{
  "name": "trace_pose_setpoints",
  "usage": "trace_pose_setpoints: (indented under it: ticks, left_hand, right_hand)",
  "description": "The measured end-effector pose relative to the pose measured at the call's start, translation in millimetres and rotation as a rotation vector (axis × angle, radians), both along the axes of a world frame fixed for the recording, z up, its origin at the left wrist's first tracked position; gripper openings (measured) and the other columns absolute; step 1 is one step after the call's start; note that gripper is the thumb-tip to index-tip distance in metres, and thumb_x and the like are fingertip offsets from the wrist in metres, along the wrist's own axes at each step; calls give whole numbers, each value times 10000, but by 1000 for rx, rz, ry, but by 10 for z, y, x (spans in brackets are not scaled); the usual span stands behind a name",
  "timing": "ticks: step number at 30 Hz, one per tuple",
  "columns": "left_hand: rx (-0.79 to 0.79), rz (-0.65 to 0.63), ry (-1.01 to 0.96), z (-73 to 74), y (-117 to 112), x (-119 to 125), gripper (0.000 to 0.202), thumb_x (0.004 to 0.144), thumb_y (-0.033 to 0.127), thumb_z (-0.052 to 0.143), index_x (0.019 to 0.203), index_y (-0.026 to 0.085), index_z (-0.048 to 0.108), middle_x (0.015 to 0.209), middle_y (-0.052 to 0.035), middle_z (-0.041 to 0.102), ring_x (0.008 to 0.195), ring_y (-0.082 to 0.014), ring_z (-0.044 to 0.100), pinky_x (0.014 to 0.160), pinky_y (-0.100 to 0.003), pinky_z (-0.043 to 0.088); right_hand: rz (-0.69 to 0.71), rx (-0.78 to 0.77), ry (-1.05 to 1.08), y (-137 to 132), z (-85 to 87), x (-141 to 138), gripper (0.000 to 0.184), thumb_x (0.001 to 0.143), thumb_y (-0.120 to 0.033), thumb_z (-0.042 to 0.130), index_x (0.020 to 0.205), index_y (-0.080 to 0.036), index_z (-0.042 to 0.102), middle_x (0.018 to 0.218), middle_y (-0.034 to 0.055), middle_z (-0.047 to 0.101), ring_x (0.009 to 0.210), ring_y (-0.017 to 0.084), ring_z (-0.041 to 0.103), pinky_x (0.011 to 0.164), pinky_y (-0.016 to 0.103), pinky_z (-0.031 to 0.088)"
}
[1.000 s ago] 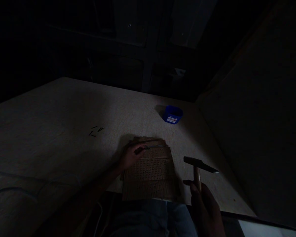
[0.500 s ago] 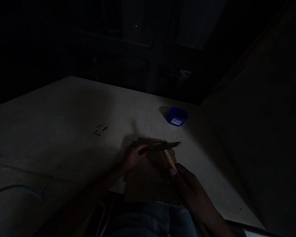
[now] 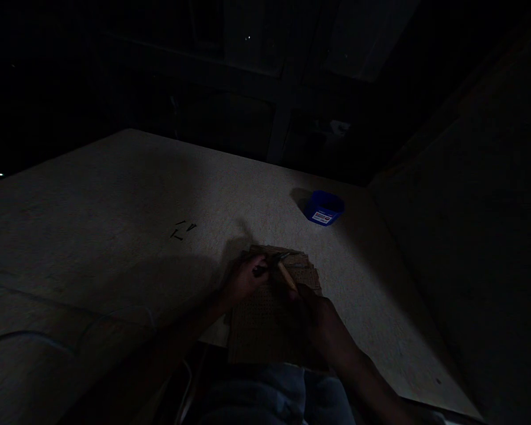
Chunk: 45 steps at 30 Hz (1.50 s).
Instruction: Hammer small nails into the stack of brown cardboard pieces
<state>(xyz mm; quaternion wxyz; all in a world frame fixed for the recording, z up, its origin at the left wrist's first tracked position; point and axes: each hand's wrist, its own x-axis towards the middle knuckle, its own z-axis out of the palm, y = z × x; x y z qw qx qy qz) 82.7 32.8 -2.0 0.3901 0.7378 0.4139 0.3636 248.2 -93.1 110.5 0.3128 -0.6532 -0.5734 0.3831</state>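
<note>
A hammer with a wooden handle (image 3: 287, 276) is in my right hand (image 3: 321, 319), which is closed round the lower part of the handle. Its dark head (image 3: 279, 257) is close beside the fingers of my left hand (image 3: 250, 276). Those fingers are curled together over the far left part of a stack of brown cardboard (image 3: 265, 336); what they hold, if anything, is lost in the dark. The cardboard has rows of small holes or marks and lies at the near edge of the table.
Several dark nails or screws (image 3: 177, 235) lie loose on the pale table (image 3: 230, 183), left of the cardboard. Beyond it to the right stands a blue tub (image 3: 325, 208) with a white label. A cable (image 3: 30, 334) curves at the lower left. A wall (image 3: 460, 236) rises on the right.
The hammer has moved left and down, its head now close to my left fingers. My right hand went with it. My left hand stays in about the same place.
</note>
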Motion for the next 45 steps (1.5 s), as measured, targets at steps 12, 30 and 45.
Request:
trace_pose_setpoints:
  ticks: [12,30,45]
  left_hand:
    - [-7,9,35,60,11,16,239,749,154,716,982,205,696,850,-13,781,782,-174,736,705,-261,592]
    - [49,-56,39,95,22,-12,204,825,186,689,1013,226,759,887,-26,787,822,-168,728,811,-297,580]
    - [139,-111,128,159,3,-95,434,819,247,694,1252,237,657,1010,-55,754,945,-202,696,879,-337,560]
  right_hand:
    - [8,10,-34,-11,-55,45,451,1017,-443,427,1342,-210,637,1109,115,771,857,264,732,717,311,513]
    - [-437,-140,1042,45,-592,375,426,785,-542,755,1000,-204,610,520,-126,438,295,7,218,243,111,227]
    - [-297,-116,1511,-330,-777,993,171,902,-350,705,968,-193,690,542,-103,437,296,-6,217,245,86,279]
